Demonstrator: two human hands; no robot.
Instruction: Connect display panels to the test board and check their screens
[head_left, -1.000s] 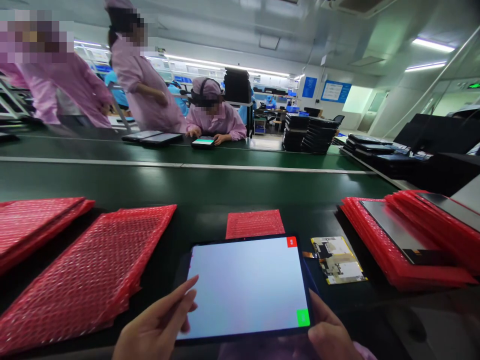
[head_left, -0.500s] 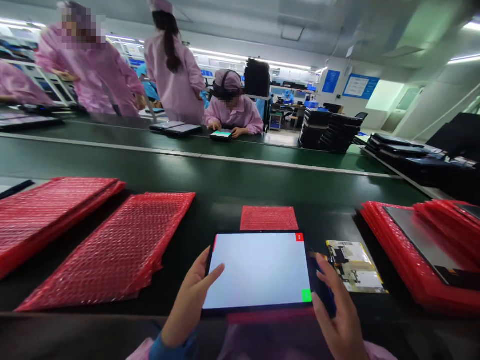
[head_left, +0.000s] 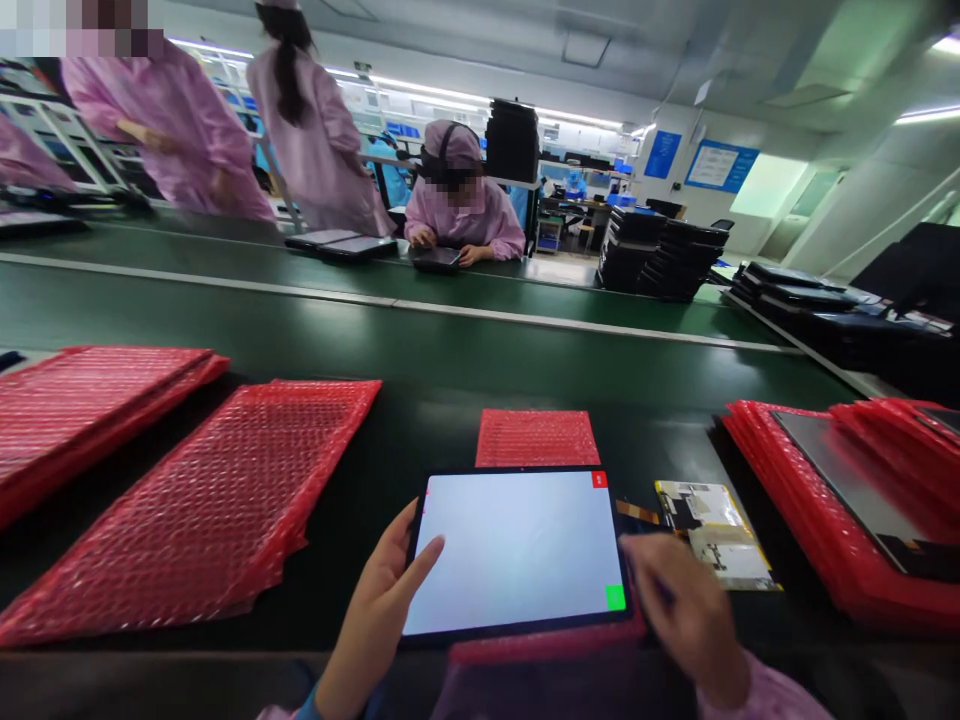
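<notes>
A tablet screen (head_left: pixel 517 550) glows plain white, with a red square in its top right corner and a green one at the bottom right. My left hand (head_left: pixel 386 590) grips its left edge, thumb over the front. At the right edge is my right hand (head_left: pixel 686 600), its fingers curled and smeared by motion; whether they touch the screen is unclear. Just beyond that hand lies a flat silver and black electronic assembly (head_left: pixel 720 535), with an orange ribbon cable (head_left: pixel 637 512) running toward the screen. A small red bubble-wrap sheet (head_left: pixel 537 437) lies behind the screen.
Red bubble-wrap pouches (head_left: pixel 202 500) lie on the left. At the right is a red bubble-wrap stack (head_left: pixel 780 500) with a grey panel (head_left: pixel 840 480) on it. Across the green bench (head_left: pixel 420 345), a seated person (head_left: pixel 480 215) handles a dark tablet; black stacks (head_left: pixel 660 255) stand farther right.
My right hand has curled its fingers and moved slightly, now blurred. The screen's lower edge has come a little nearer to me. Across the bench, the seated person's tablet has turned dark.
</notes>
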